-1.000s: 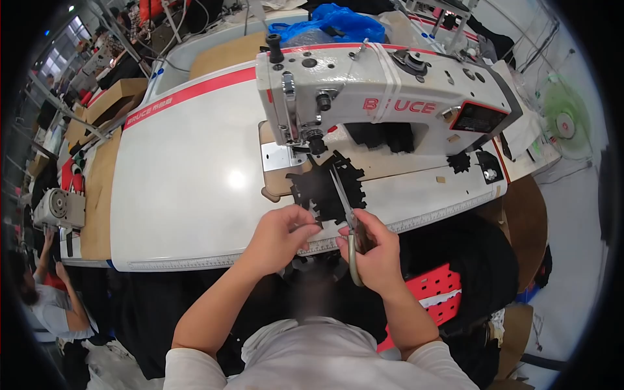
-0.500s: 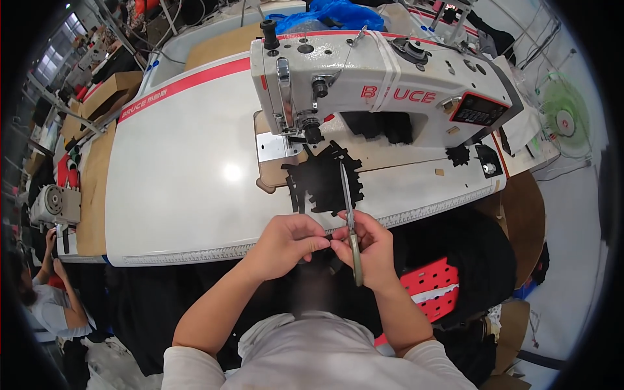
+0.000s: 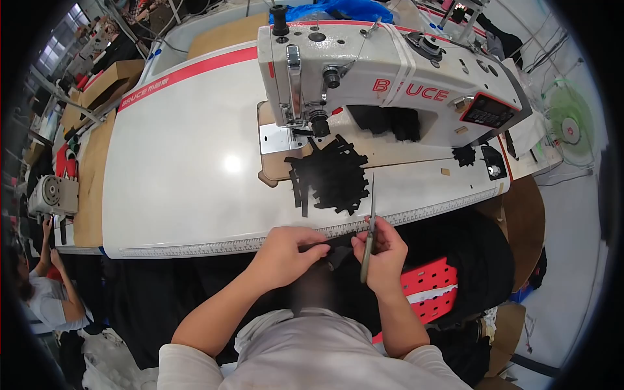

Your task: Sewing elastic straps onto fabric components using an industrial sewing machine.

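My left hand pinches a narrow piece of black fabric at the table's front edge. My right hand grips upright scissors, blades pointing away from me, with its thumb at the fabric's right end. Beyond both hands a loose pile of black strips lies below the white sewing machine's needle area, on and beside the metal needle plate.
The white tabletop has a ruler along its front. A small black heap lies right. Another machine and a co-worker are left. A red perforated item sits below; a green fan stands right.
The black fabric between my hands is more stretched out and visible. My right hand and the scissors have moved right, away from the pile; my left hand has moved slightly right and down.
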{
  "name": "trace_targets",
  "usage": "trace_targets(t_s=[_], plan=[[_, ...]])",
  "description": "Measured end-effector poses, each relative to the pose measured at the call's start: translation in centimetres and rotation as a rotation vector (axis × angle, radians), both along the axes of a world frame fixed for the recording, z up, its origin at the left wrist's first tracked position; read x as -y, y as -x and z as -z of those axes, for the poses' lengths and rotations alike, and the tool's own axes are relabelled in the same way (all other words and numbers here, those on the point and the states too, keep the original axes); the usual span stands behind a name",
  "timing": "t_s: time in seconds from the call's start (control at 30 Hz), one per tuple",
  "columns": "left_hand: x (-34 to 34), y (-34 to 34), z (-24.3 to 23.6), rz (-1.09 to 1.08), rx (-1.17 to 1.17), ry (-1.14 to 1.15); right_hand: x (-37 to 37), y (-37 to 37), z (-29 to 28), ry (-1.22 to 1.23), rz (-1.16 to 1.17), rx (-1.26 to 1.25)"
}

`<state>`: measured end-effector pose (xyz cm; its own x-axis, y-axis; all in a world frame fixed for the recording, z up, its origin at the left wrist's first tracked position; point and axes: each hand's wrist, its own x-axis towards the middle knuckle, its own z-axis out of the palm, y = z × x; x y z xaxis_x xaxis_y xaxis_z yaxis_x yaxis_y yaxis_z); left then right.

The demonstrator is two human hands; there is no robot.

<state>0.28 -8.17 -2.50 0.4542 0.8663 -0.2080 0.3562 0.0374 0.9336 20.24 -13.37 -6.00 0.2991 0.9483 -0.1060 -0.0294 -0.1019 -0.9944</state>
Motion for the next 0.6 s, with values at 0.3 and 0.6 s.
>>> trace_targets(t_s=[0.3,0.6], plan=[[0.6,0.3,-1.3,-0.153,-0.255,-0.152,-0.7,1.1,0.0,0.041,0.087,0.241],[0.8,0.1,-0.9,-0.162,-0.316,-0.219,-0.8,1.4,-0.5,0.057,0.1,0.282]])
